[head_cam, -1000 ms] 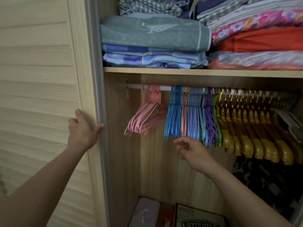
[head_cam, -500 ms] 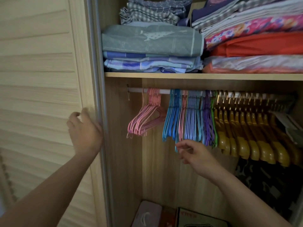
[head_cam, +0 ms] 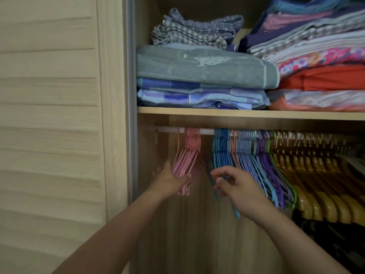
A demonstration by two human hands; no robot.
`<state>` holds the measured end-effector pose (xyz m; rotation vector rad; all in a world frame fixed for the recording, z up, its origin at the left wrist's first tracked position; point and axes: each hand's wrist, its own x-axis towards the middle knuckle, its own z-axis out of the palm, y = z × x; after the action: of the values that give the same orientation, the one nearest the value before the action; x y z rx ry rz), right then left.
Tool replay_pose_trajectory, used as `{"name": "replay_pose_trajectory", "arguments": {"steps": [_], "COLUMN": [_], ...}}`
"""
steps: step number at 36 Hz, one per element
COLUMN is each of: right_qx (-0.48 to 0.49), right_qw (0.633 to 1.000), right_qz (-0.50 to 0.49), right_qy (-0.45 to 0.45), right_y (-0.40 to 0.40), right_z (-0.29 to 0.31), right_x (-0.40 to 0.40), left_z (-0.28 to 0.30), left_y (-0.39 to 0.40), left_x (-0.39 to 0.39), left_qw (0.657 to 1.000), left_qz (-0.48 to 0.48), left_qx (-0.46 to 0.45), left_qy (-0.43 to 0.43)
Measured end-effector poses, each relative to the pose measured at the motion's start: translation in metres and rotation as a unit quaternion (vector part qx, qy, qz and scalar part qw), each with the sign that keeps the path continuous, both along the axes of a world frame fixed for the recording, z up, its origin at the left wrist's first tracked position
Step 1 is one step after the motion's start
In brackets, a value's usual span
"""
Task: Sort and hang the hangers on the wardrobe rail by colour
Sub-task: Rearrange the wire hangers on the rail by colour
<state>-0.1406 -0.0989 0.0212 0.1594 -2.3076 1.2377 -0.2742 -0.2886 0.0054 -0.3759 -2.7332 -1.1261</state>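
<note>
The left hand (head_cam: 171, 179) spreads open against the pink hangers (head_cam: 186, 161) on the rail (head_cam: 203, 131); the right hand (head_cam: 238, 186) pinches the blue hangers (head_cam: 222, 153); a stray pink hanger (head_cam: 234, 144) among them probably needs moving left next.

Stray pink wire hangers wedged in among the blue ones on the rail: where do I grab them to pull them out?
Judging by the crowding, grip the stray pink wire hangers high on the neck just under the metal rail, coming from the front. Lower down, their arms are buried between the blue wire hangers, so lift the hooks up and off rather than tugging the bottoms.
</note>
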Motion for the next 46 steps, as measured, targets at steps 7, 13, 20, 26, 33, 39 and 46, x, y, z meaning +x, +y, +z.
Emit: {"name": "replay_pose_trajectory", "arguments": {"steps": [7,13,20,26,33,39,46], "right_qx": [0.007,-0.035,-0.025,-0.043,-0.038,-0.027,-0.026], "right_qw": [0.998,0.994,0.995,0.992,0.990,0.989,0.988], "right_qz": [-0.055,-0.100,-0.097,-0.115,-0.136,-0.144,-0.151], "right_qy": [0.000,0.016,0.011,0.005,0.002,0.005,-0.018], "right_y": [-0.023,-0.021,-0.028,-0.012,0.021,0.061,0.097], "right_z": [-0.010,-0.003,-0.001,-0.005,-0.003,-0.001,0.003], "right_x": [-0.021,-0.027,-0.030,-0.023,-0.005,0.009,0.021], "left_z": [-0.019,-0.022,-0.025,-0.019,-0.008,-0.008,-0.007], "left_y": [0.023,0.017,0.031,0.040,0.073,0.103,0.120], "left_x": [-0.029,-0.058,-0.043,-0.044,-0.029,-0.024,-0.021], "left_qw": [0.999,0.978,0.953,0.951,0.932,0.938,0.950], "left_qz": [-0.040,-0.003,-0.204,-0.232,-0.310,-0.299,-0.268], "left_qx": [-0.016,0.194,0.207,0.199,0.171,0.144,0.116], "left_qy": [0.027,-0.076,-0.082,-0.044,-0.073,-0.097,-0.114]}}
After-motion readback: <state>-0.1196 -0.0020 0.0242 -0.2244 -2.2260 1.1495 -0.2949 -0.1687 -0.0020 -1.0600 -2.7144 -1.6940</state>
